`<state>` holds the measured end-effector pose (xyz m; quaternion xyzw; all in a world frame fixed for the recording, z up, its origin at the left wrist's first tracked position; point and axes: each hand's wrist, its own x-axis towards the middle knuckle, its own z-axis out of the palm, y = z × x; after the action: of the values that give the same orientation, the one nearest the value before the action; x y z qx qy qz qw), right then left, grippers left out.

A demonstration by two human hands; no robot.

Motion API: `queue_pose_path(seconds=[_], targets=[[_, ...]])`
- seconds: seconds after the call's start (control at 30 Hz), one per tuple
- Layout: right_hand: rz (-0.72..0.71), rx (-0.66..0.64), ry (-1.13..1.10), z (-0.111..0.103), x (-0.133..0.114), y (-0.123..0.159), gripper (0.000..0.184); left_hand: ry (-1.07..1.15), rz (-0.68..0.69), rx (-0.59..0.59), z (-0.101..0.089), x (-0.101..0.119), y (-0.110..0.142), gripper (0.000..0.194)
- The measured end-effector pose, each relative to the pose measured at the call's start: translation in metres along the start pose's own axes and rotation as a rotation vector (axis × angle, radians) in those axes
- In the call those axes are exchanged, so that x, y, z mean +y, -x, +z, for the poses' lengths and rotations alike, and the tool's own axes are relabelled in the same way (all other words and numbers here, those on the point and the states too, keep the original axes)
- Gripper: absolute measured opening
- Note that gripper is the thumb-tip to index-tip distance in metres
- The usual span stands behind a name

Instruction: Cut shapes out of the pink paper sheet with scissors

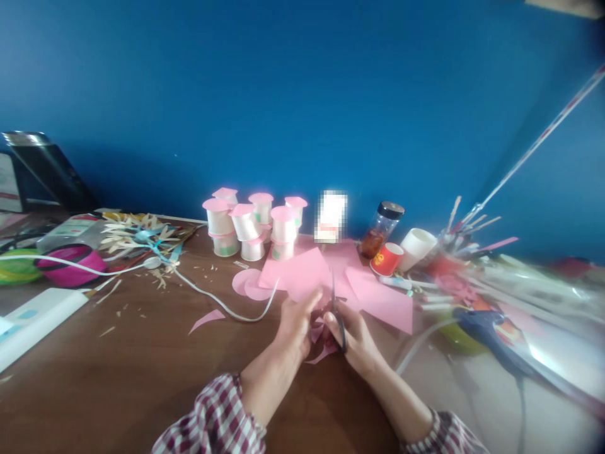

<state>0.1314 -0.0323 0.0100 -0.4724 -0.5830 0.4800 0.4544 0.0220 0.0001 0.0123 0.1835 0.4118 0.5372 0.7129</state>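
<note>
My left hand (297, 321) is closed on pink paper (305, 274), its thumb along the near edge and its other fingers partly hidden. Black-handled scissors (341, 331) are in my right hand (362, 340), thumb and fingers around the handles. Their blades point away from me over the paper, and I cannot make out whether they are parted. Pink scraps (324, 354) lie beneath and between my hands. Two round pink paper discs (246, 282) rest just left of the sheets.
White cups with pink paper tops (246, 224) stand stacked near the blue wall. A dark-lidded jar (382, 230), a red cup (387, 258) and a glue gun (496, 334) are at right. A white cable (222, 306) crosses the table, with a power strip (42, 325) at left.
</note>
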Motion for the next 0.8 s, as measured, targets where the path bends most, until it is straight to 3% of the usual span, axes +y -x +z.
queue_pose_path(seconds=[0.3, 0.67, 0.8], targets=[[0.0, 0.011, -0.03, -0.0007, 0.0031, -0.0007, 0.039, 0.011, 0.014, -0.011, -0.006, -0.0078, -0.0078, 0.039], [0.028, 0.017, -0.03, -0.0005, 0.002, -0.0005, 0.041, -0.011, 0.015, 0.018, -0.0009, -0.0016, 0.0001, 0.036], [0.015, 0.016, -0.03, -0.0004, 0.0018, -0.0003, 0.041, -0.024, 0.006, -0.03, -0.0022, -0.0037, -0.0005, 0.032]])
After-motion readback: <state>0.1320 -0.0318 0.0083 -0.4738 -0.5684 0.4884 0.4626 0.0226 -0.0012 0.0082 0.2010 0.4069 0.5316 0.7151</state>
